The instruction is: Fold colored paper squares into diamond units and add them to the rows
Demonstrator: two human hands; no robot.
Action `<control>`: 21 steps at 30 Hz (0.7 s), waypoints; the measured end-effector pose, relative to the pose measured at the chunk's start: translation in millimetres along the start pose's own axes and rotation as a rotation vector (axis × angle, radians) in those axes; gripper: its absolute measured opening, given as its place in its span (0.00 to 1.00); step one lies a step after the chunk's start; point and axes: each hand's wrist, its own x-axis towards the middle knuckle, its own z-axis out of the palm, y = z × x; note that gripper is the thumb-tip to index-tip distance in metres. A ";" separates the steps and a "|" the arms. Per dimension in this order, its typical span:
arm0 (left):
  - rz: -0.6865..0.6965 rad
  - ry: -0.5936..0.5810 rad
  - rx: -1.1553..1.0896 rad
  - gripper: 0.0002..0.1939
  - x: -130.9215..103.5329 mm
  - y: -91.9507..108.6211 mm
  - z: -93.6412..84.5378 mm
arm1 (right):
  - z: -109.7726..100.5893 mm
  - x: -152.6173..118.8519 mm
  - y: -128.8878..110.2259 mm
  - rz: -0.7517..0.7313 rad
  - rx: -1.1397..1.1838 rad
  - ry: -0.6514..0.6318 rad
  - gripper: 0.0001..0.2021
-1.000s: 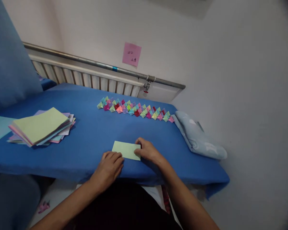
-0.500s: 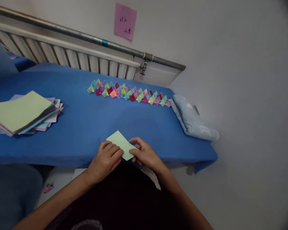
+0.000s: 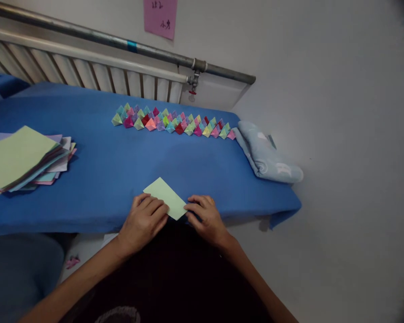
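Note:
A pale green paper (image 3: 166, 196) lies at the front edge of the blue-covered table (image 3: 121, 166). My left hand (image 3: 144, 220) rests on its left side, fingers together and pressing the sheet. At the paper's right corner is my right hand (image 3: 205, 217), its fingers spread a little and the fingertips touching the corner without closing on it. Farther back stand rows of small folded paper pieces (image 3: 170, 123) in many colours. A stack of coloured paper sheets (image 3: 20, 157) lies at the left, with a light green sheet on top.
A folded light blue cloth (image 3: 269, 157) lies at the table's right end. Behind the table run a white radiator (image 3: 101, 76) and a metal pipe (image 3: 111, 38) with a red valve. A pink note (image 3: 160, 18) hangs on the wall.
My right hand has loosened from the paper and shifted to its right corner. The paper now lies flatter. The view has shifted, so the table and wall items sit further left and higher.

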 end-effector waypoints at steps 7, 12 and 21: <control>-0.039 -0.039 -0.032 0.07 -1.1 0.0 -3.7 | 1.6 -2.2 2.0 0.121 0.020 -0.005 0.07; -0.178 -0.068 -0.126 0.09 -1.3 -3.4 1.5 | -1.3 2.3 -4.3 0.229 0.084 -0.011 0.06; -0.325 -0.116 -0.185 0.10 1.0 -5.4 5.1 | -0.8 6.0 -7.6 0.258 0.104 0.017 0.04</control>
